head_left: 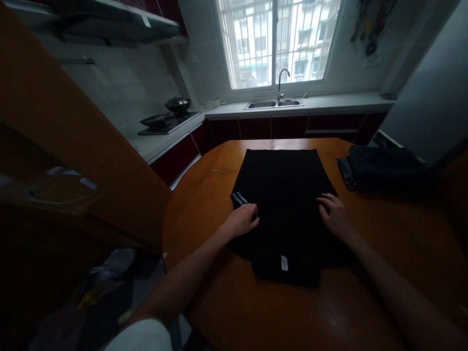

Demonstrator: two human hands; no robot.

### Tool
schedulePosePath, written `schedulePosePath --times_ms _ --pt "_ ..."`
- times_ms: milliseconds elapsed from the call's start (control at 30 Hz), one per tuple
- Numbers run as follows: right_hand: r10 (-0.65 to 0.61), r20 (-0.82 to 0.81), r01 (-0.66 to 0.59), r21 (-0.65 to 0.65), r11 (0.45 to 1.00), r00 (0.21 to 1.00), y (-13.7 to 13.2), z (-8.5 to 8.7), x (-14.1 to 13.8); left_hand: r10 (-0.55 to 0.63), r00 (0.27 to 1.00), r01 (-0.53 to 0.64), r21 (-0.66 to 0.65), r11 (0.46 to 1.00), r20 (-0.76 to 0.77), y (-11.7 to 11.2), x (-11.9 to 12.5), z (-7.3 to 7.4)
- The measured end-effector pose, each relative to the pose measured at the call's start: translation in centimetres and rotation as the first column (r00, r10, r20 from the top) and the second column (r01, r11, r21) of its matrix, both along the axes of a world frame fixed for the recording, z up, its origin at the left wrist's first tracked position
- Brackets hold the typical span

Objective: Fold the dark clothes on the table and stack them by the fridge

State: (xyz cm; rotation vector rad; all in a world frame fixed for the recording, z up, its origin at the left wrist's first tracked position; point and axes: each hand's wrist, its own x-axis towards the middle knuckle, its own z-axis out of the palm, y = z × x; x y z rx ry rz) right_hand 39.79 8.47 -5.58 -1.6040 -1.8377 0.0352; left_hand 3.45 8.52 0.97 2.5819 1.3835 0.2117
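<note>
A black shirt (281, 195) lies flat on the wooden table, its narrower collar end with a small white label toward me. White stripes mark a folded-in piece of it, perhaps a sleeve (239, 198), along the left side. My left hand (243, 219) is closed on the cloth just below these stripes; the fingertips partly hide what they pinch. At the shirt's right edge rests my right hand (333, 214), its fingers apart and touching the fabric. Dark cloth spreads beneath the right wrist, where its outline is hard to make out.
Dark folded clothes (387, 168) are stacked at the table's right side. The rounded wooden table (197, 204) has its left edge near a wooden partition (91, 107). Beyond stand a counter with a sink (270, 104) and a stove (171, 123) with pans. Bags lie on the floor at left.
</note>
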Motion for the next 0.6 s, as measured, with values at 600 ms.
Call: schedulePosePath --times_ms 600 --pt "0.046 -0.01 -0.046 -0.006 0.999 0.999 -0.4 0.0 -1.2 0.111 0.993 -0.116 0.109 0.987 0.047 2.2 -0.3 -3.1"
